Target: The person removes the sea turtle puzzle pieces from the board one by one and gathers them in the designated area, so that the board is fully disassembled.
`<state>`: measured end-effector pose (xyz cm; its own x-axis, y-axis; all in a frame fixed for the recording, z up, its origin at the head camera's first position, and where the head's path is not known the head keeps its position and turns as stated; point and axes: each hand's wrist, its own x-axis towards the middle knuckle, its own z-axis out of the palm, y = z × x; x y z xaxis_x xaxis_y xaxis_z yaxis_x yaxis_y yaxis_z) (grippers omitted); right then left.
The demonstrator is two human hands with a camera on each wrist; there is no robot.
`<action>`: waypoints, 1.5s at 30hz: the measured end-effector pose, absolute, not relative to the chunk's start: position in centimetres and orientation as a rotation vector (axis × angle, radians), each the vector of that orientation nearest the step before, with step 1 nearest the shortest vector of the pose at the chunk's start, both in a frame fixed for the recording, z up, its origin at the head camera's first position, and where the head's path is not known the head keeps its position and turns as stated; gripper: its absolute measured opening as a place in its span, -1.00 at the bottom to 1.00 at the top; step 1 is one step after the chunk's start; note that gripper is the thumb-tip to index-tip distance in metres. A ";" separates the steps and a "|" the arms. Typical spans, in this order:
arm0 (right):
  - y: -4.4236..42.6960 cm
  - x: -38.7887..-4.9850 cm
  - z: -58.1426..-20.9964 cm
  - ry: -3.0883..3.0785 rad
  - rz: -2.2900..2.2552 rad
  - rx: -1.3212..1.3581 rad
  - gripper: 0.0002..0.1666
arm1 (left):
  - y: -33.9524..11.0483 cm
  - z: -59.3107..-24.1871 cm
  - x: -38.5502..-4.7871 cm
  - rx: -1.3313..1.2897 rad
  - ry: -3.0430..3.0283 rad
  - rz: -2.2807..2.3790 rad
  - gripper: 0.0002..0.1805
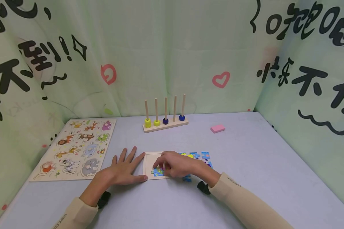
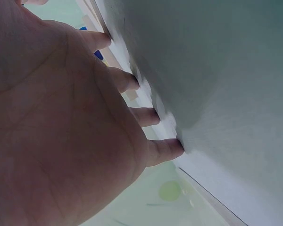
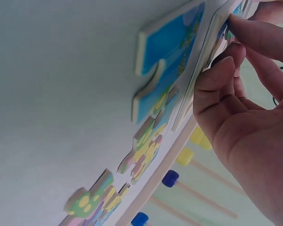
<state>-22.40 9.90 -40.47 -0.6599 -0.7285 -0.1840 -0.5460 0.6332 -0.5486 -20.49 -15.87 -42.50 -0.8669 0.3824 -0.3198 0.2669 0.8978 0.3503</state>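
A shallow wooden puzzle tray [image 1: 152,156] lies in the middle of the table. My left hand [image 1: 123,173] rests palm down at its left edge, fingers spread, with thumb and index fingertips at the rim. Over the tray, my right hand [image 1: 176,163] has its fingers bent and its fingertips on a blue puzzle piece [image 1: 158,172] near the lower edge. In the right wrist view the thumb and fingertips meet at the tray, partly hiding that piece. Loose jigsaw pieces [image 1: 205,155] lie just right of the tray, some behind the right forearm.
A wooden animal board [image 1: 86,144] covers the table's left side. At the back stands a peg rack [image 1: 169,126] with yellow and blue beads. A pink block [image 1: 217,128] lies to its right. Printed curtains [image 1: 166,57] close off the back and sides.
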 end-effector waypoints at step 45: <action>10.6 -22.5 -40.2 2.455 -0.733 -1.012 -0.60 | -15.5 -41.5 -20.1 0.492 2.675 0.393 0.11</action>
<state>-22.54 10.57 -40.22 -0.6662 -0.7309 -0.1481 -0.5299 0.6037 -0.5956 -20.09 -15.51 -41.52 -0.8619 0.3899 -0.3243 0.2800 0.8990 0.3367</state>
